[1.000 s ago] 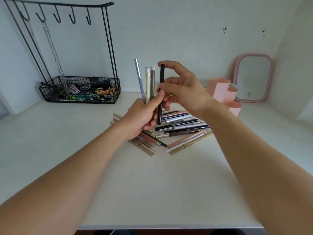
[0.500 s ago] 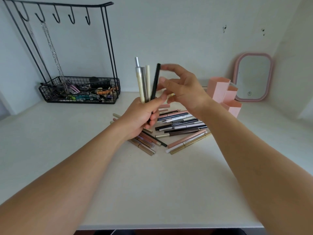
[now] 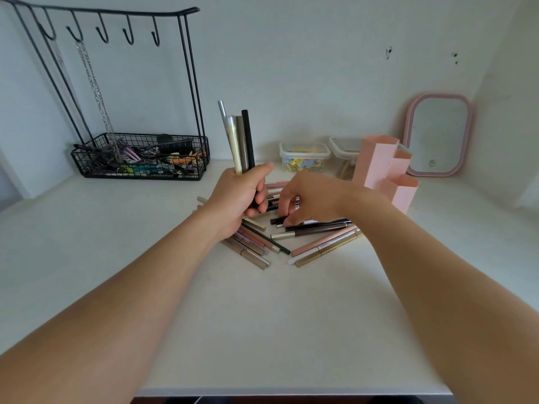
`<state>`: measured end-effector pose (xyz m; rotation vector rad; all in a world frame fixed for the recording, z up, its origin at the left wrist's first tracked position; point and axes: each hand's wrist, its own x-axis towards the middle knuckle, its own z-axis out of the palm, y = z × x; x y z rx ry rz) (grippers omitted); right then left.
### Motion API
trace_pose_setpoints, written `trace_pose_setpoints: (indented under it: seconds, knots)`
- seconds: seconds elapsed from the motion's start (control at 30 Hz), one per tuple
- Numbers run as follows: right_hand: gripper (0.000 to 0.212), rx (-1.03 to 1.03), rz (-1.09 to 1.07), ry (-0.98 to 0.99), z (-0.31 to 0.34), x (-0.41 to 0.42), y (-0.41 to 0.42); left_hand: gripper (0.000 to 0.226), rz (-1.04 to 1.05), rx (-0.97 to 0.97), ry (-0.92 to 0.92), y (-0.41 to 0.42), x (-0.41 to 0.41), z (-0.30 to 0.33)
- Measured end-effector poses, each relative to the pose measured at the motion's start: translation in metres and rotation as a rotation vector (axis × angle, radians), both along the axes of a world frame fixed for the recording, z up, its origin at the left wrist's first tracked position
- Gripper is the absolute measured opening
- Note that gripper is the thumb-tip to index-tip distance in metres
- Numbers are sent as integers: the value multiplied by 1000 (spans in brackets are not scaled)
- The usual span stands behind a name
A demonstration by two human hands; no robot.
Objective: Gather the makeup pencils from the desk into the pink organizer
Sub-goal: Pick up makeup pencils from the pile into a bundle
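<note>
White walls close off the back and both sides of a pale desk (image 3: 122, 275), whose front edge runs along the bottom of the view; the near half of its top lies bare between the person's two forearms. The left hand (image 3: 237, 199) is fisted around a bundle of pencils (image 3: 240, 141), four of them standing upright: a silver one, a cream one, a grey-brown one and a black one. The right hand (image 3: 309, 199) reaches down onto the loose pile of pencils (image 3: 315, 237), fingers curled, its fingertips (image 3: 287, 221) touching a black pencil in the heap; whether it has actually pinched one cannot be told. The pile fans out on the desk under and between both hands, too overlapped to count exactly.

Just right of the pile stands the pink organizer (image 3: 376, 167), with three stepped open compartments; their insides are not visible. Behind it lean a pink-framed mirror (image 3: 437, 135) and two clear lidded boxes (image 3: 304, 156), the left one holding small coloured bits. At far left a black wire rack (image 3: 140, 158) has five hooks, a chain hanging from one, and a basket full of clips and small items.
</note>
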<state>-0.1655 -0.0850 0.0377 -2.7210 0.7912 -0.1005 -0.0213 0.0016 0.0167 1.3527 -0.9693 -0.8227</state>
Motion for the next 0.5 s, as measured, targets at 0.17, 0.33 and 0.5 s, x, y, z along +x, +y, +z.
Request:
trace_pose_setpoints:
  seconds: [0.17, 0.33, 0.5]
  knots:
    - [12, 14, -19, -112, 7, -3, -4, 50, -8, 11, 19, -1, 0, -1]
    - [8, -87, -112, -613, 25, -12, -13, 52, -42, 21, 13, 1, -2, 2]
    - [21, 209, -113, -1013, 34, -10, -3, 49, -138, -4, -22, 4, -3, 1]
